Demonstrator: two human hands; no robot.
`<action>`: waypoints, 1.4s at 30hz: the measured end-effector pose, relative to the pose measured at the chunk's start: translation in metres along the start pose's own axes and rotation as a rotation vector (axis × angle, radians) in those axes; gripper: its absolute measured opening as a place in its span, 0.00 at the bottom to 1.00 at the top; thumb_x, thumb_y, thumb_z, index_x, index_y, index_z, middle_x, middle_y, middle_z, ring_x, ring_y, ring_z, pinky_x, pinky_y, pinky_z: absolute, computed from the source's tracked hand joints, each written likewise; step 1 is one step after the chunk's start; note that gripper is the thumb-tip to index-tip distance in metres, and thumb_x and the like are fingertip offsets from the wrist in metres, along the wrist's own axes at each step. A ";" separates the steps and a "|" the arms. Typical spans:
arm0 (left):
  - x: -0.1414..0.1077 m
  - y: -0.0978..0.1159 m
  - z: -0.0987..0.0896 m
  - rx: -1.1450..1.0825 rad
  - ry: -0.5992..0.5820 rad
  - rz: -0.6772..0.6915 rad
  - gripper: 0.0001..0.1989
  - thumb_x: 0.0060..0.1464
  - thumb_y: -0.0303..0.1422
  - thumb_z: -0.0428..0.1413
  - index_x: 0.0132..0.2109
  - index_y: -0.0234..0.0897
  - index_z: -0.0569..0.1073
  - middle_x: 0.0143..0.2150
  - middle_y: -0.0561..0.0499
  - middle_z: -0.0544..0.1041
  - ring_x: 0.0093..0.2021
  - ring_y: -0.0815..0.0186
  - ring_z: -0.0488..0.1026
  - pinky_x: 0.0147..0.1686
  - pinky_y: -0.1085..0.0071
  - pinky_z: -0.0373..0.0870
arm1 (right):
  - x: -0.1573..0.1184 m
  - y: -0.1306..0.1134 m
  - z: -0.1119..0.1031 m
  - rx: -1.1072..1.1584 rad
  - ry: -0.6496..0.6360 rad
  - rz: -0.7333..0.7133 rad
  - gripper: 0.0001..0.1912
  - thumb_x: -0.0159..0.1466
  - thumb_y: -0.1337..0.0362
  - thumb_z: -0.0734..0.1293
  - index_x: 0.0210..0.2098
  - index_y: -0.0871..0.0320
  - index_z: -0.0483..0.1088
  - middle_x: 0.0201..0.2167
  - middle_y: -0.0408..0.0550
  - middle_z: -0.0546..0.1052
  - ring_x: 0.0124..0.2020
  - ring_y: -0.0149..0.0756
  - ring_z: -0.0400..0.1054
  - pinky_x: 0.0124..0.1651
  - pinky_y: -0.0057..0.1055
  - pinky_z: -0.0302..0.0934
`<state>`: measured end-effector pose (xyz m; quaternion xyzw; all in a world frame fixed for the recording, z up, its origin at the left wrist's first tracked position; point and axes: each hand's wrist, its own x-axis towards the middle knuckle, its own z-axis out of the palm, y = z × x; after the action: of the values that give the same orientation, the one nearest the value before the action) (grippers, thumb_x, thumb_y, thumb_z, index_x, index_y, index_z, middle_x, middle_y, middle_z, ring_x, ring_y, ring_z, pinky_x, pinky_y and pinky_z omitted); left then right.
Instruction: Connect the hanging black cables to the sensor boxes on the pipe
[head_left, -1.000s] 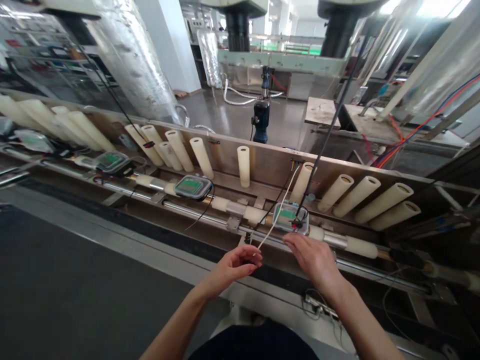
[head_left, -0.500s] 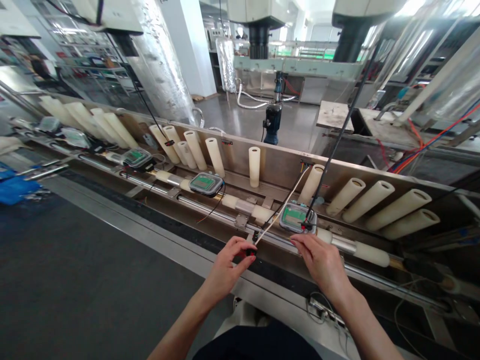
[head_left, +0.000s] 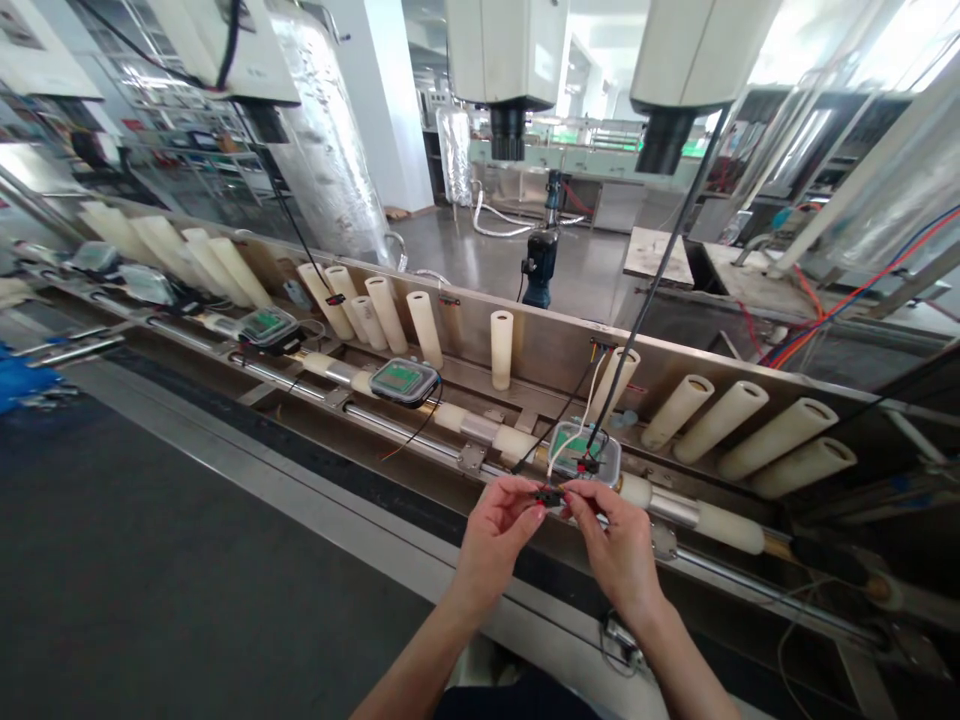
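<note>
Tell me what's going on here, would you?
A person's left hand pinches a small black and red part, and the right hand has its fingertips closed at the part's other end. A white cable runs down to it. Just beyond sits a clear-lidded box with a green board inside. Whether anything is connected is too small to tell.

Both hands [head_left: 536,530] at a small black connector [head_left: 550,496], just below a clear-lidded box [head_left: 604,462] with green inside.
</note>
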<state>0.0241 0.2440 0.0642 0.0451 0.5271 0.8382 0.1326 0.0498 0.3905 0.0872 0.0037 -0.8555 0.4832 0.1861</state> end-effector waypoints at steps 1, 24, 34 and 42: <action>0.001 0.000 0.003 0.072 -0.001 0.026 0.10 0.50 0.31 0.61 0.40 0.38 0.70 0.40 0.51 0.77 0.42 0.67 0.74 0.45 0.72 0.71 | 0.000 0.001 0.000 0.011 0.007 0.018 0.10 0.64 0.61 0.61 0.35 0.58 0.73 0.25 0.44 0.77 0.26 0.31 0.71 0.31 0.26 0.67; 0.012 0.003 0.000 0.371 0.038 -0.032 0.12 0.50 0.35 0.59 0.42 0.39 0.75 0.37 0.50 0.78 0.37 0.64 0.76 0.39 0.69 0.76 | 0.000 0.003 0.000 -0.152 -0.039 -0.132 0.09 0.65 0.65 0.60 0.37 0.57 0.73 0.32 0.47 0.78 0.32 0.32 0.73 0.35 0.27 0.67; 0.018 -0.014 -0.014 -0.035 -0.012 -0.070 0.11 0.49 0.31 0.61 0.41 0.36 0.71 0.37 0.51 0.79 0.39 0.67 0.77 0.43 0.72 0.74 | -0.003 0.000 -0.004 -0.129 -0.072 -0.128 0.10 0.66 0.66 0.59 0.37 0.57 0.72 0.33 0.47 0.77 0.33 0.31 0.72 0.37 0.26 0.66; 0.016 -0.010 0.002 0.115 0.060 -0.031 0.12 0.50 0.34 0.60 0.37 0.36 0.65 0.35 0.51 0.80 0.36 0.66 0.77 0.39 0.69 0.76 | -0.003 -0.001 -0.003 -0.235 -0.089 -0.108 0.07 0.64 0.67 0.60 0.35 0.57 0.71 0.31 0.45 0.75 0.31 0.31 0.69 0.35 0.26 0.62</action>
<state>0.0106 0.2546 0.0550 0.0193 0.5787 0.8053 0.1271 0.0537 0.3923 0.0885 0.0492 -0.9122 0.3683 0.1729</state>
